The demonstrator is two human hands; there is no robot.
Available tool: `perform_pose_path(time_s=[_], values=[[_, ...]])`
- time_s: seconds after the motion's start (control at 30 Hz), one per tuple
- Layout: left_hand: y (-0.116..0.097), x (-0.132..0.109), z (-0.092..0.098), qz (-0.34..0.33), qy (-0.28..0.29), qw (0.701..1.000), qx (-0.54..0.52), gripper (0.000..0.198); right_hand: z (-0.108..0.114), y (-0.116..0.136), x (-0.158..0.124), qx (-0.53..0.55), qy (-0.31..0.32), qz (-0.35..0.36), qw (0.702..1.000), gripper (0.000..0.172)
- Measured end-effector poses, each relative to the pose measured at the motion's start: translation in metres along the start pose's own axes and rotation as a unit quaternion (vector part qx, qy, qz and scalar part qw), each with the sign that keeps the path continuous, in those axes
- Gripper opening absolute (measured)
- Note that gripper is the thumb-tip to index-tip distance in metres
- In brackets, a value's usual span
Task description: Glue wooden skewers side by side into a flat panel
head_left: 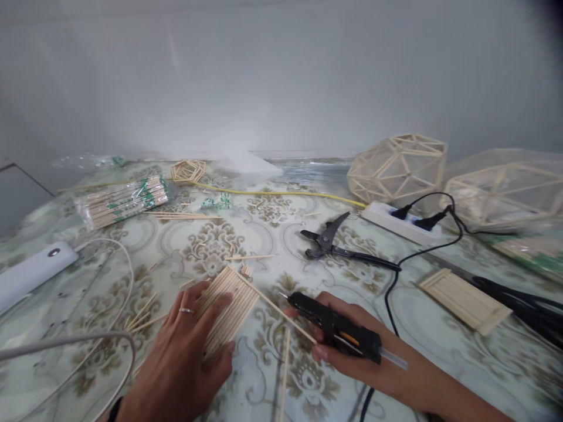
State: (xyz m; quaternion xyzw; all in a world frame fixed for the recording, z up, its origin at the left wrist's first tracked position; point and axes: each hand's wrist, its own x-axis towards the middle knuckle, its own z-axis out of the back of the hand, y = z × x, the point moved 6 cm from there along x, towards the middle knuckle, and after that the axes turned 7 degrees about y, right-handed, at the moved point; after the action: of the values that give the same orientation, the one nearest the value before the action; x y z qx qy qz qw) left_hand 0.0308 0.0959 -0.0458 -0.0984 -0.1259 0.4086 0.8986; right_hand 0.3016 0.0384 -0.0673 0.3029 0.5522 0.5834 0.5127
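My left hand spans a flat row of wooden sticks laid side by side. The index finger lies on top of them, with the thumb at the right edge and other fingers along the left. In my right hand is a black hot glue gun, a clear glue stick jutting from its back. Its nozzle points left towards the row. One long stick slants from the row's top edge to my right fingertips, which touch it. Another loose stick lies between my hands.
Black-handled cutters lie beyond the glue gun. A white power strip with black plugs and cords sits right of them. Wooden stick frames, a small stick panel, bagged sticks and a white device stand around the patterned tablecloth.
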Motion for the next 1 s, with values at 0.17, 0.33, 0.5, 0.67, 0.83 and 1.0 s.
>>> perform_pose_path(time_s=[0.17,0.33,0.5,0.67,0.83,1.0], values=[[-0.0021,0.0008,0.0026,-0.008,-0.008,1.000,0.004,0.058,0.0002,0.0019,-0.0002,-0.009,-0.002,0.000,1.000,0.038],[-0.0037,0.0013,0.0051,-0.016,-0.012,1.000,-0.002,0.057,0.0020,-0.0008,-0.0029,-0.042,-0.030,-0.012,0.999,0.044],[-0.0026,0.0008,0.0041,-0.010,-0.015,1.000,-0.004,0.058,0.0018,0.0032,-0.0025,-0.045,-0.038,-0.003,0.998,0.044],[-0.0014,0.0009,0.0022,-0.002,-0.019,1.000,-0.001,0.057,0.0026,0.0013,-0.0027,-0.057,-0.034,-0.012,0.998,0.043],[-0.0025,0.0018,0.0030,-0.010,-0.013,1.000,-0.001,0.058,0.0031,-0.0008,-0.0041,-0.068,-0.038,-0.017,0.997,0.041],[-0.0030,0.0015,0.0033,-0.009,-0.013,1.000,0.001,0.057,0.0013,0.0020,-0.0028,-0.057,-0.030,-0.015,0.998,0.044]])
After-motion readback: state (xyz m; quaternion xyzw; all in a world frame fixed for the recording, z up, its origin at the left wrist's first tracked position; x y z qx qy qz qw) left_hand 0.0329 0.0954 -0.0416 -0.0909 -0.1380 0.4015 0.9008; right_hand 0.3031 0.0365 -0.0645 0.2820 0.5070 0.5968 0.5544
